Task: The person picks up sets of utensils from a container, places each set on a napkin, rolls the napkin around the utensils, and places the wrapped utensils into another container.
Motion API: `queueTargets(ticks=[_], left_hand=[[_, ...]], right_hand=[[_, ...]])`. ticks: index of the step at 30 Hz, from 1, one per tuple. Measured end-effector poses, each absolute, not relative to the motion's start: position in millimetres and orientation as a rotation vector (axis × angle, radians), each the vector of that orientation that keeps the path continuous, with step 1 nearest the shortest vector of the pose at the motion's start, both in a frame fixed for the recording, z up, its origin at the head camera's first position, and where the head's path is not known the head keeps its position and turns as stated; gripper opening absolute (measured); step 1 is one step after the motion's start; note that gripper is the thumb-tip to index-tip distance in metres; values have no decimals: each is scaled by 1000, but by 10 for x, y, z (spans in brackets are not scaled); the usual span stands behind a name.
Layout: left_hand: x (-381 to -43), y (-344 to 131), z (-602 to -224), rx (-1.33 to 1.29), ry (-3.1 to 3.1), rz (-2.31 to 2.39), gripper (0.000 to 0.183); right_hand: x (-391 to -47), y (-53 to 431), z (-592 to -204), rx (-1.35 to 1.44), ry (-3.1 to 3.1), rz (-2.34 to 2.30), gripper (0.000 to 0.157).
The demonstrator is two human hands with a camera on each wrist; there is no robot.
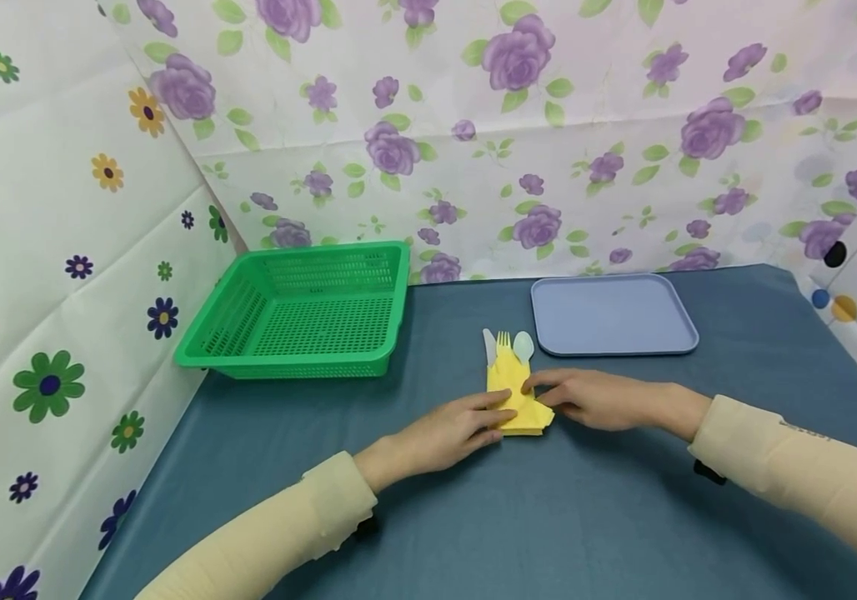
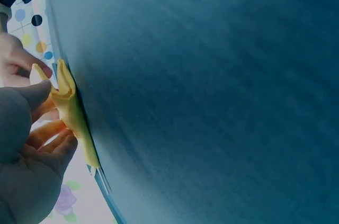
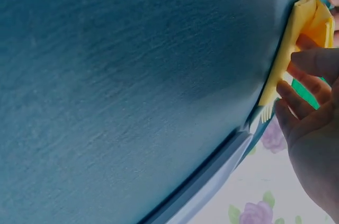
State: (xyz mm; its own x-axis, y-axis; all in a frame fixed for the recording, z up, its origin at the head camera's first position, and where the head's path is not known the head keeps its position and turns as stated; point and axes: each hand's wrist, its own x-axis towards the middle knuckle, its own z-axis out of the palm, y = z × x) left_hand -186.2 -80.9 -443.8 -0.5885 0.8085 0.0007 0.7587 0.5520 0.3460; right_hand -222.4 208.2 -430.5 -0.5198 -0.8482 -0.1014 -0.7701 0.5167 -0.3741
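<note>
A folded yellow napkin [image 1: 515, 387] lies on the table, wrapped round the lower ends of a pale knife [image 1: 490, 347], a fork [image 1: 503, 340] and a spoon [image 1: 523, 346]. Their upper ends stick out at the far side. My left hand [image 1: 453, 432] rests its spread, fairly straight fingers on the napkin's left part. From the right, my right hand [image 1: 599, 398] pinches the napkin's side with thumb and index finger, its other fingers bent. In the right wrist view, a loose fold of the napkin [image 3: 304, 17] stands up by the fingertips.
A green plastic basket [image 1: 286, 367] stands at the back left. Beyond the right hand lies a pale blue tray [image 1: 612, 312], close to the spoon. The blue cloth-covered table [image 1: 473, 525] ends at floral curtains [image 1: 466, 167] behind and at the sides.
</note>
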Motion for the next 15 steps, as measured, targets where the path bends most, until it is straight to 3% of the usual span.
queueTargets(ticks=[8,15], left_hand=[[-1852,-801,-4451,1422,2642,385,44],[-1854,-789,-4485,1441,2669,334,44]], right_hand=[[-2259,2081,-4304,-1280,2479,-577,56],[-2263,2078,-4295,-1284,2506,-584,56]])
